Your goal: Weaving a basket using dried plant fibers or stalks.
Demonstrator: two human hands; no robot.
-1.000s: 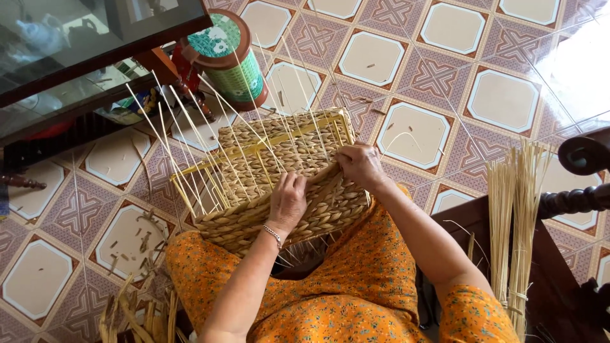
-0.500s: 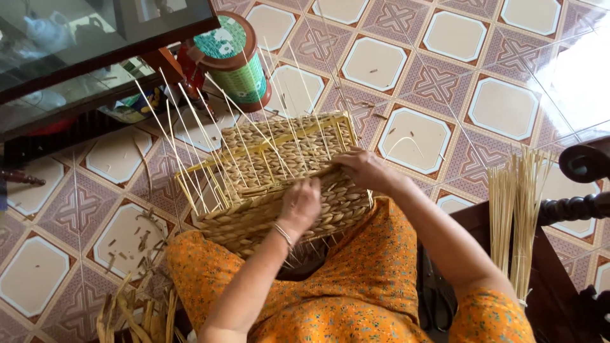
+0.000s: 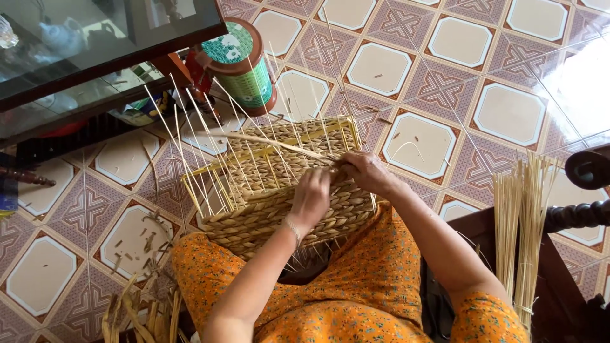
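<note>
1. Patterned floor tiles (image 3: pixel 438 143) in white and reddish brown spread under us, littered with short bits of dry fibre; we sit low with a half-woven basket (image 3: pixel 279 190) resting on our lap, against the orange floral cloth (image 3: pixel 356 298) over our knees.
2. We keep the basket tipped on its side, open mouth facing away, probably so the upper wall lies flat under our hands for weaving.
3. Our left hand (image 3: pixel 310 198) presses down on the woven wall, fingers curled and closed over the braid near the rim; what exactly they pinch we cannot tell.
4. Our right hand (image 3: pixel 365 173) sits just beside it, fingers bent and closed around a long pale strand (image 3: pixel 273 143) that runs off to the left across the frame.
5. Thin pale stakes (image 3: pixel 190 136) stick up from the unfinished side, left long so more rows can be woven in, we judge.
6. Inside the basket we see only its yellow frame and stakes; it holds nothing.
7. A bundle of straight reeds (image 3: pixel 521 235) stands near our right elbow, close for reaching.
8. A green patterned canister (image 3: pixel 244 67) with its lid on stands by a dark glass-topped table (image 3: pixel 95 57); its contents are hidden.
</note>
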